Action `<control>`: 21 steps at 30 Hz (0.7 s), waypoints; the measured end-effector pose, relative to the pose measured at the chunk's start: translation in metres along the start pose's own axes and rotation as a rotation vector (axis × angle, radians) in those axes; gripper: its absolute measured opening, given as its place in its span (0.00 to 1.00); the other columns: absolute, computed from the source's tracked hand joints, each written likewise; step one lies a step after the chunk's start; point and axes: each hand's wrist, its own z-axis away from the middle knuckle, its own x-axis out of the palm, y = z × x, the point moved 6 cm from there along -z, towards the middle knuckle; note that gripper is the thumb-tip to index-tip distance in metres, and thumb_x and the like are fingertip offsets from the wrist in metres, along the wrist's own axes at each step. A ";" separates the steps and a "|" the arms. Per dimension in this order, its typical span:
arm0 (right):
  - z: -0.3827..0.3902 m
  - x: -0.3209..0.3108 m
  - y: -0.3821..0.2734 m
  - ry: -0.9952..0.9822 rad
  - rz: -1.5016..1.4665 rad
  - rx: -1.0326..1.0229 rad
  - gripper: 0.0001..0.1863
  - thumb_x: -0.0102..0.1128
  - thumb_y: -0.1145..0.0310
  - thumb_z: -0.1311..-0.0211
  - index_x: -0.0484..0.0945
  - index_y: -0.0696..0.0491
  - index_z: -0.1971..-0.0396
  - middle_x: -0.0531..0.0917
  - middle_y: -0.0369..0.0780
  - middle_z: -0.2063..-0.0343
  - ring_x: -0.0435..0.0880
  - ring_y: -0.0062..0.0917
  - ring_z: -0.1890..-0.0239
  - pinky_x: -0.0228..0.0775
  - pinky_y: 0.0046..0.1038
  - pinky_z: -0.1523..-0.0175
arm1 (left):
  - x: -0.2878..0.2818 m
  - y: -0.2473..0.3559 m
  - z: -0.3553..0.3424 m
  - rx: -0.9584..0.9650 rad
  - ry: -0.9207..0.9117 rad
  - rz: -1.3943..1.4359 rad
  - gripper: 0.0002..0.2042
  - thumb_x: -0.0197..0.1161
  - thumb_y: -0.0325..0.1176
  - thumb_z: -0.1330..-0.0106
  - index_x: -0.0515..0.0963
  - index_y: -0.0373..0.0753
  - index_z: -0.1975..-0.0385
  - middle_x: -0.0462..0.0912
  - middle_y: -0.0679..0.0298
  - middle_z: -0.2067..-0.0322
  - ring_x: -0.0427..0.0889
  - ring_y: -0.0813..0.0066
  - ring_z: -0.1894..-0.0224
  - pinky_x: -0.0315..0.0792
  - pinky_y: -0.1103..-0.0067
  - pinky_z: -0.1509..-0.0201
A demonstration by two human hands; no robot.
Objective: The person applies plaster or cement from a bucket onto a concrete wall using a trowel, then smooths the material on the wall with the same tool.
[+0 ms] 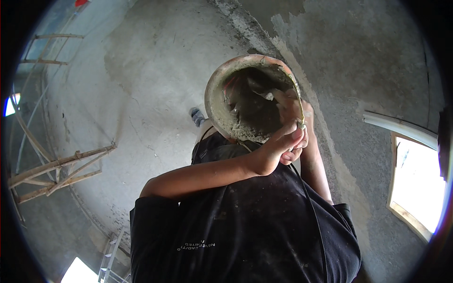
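Note:
A round orange bucket (219, 101), crusted with grey mortar, is held against my body, with dark wet mix (252, 113) inside. My left hand (283, 146) reaches across from the left, fingers closed on the bucket's near right rim. My right hand (288, 104) is partly inside the bucket at its right side, fingers curled near a small, pale, mortar-smeared tool (266, 95); the rim and shadow hide much of its grip, so I cannot make out exactly what it holds.
Wooden scaffold frames (61, 162) stand at the left, a metal ladder (111, 254) at lower left. A window opening (415, 184) with a timber surround is on the right, beside a long pale pipe (396, 123). My shoe (196, 114) shows left of the bucket on the concrete.

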 end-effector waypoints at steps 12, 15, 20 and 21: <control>0.000 -0.018 -0.029 0.025 -0.286 -0.191 0.09 0.56 0.69 0.47 0.79 0.48 0.65 0.78 0.37 0.74 0.81 0.30 0.72 0.72 0.30 0.68 | -0.011 0.017 0.009 0.053 0.040 -0.026 0.32 0.49 0.68 0.41 0.61 0.41 0.60 0.58 0.73 0.71 0.54 0.91 0.79 0.48 0.91 0.80; -0.017 0.005 -0.042 -0.032 0.044 -0.020 0.16 0.53 0.74 0.49 0.76 0.45 0.59 0.75 0.38 0.70 0.81 0.34 0.70 0.73 0.32 0.68 | -0.013 0.015 0.010 0.020 0.037 -0.014 0.29 0.50 0.65 0.39 0.62 0.42 0.61 0.58 0.74 0.72 0.54 0.91 0.80 0.48 0.91 0.80; -0.019 0.038 -0.052 -0.367 0.012 -0.178 0.15 0.57 0.68 0.56 0.76 0.47 0.63 0.74 0.38 0.72 0.79 0.34 0.71 0.72 0.31 0.68 | -0.020 0.022 0.015 0.068 0.062 -0.013 0.24 0.46 0.61 0.34 0.62 0.43 0.61 0.59 0.73 0.72 0.54 0.91 0.80 0.48 0.91 0.79; -0.018 0.033 -0.053 -0.343 -0.051 -0.229 0.15 0.57 0.68 0.56 0.76 0.47 0.63 0.74 0.38 0.72 0.79 0.34 0.71 0.72 0.31 0.68 | -0.022 0.024 0.017 0.082 0.079 -0.007 0.25 0.46 0.62 0.35 0.62 0.43 0.61 0.59 0.73 0.72 0.54 0.90 0.80 0.48 0.91 0.79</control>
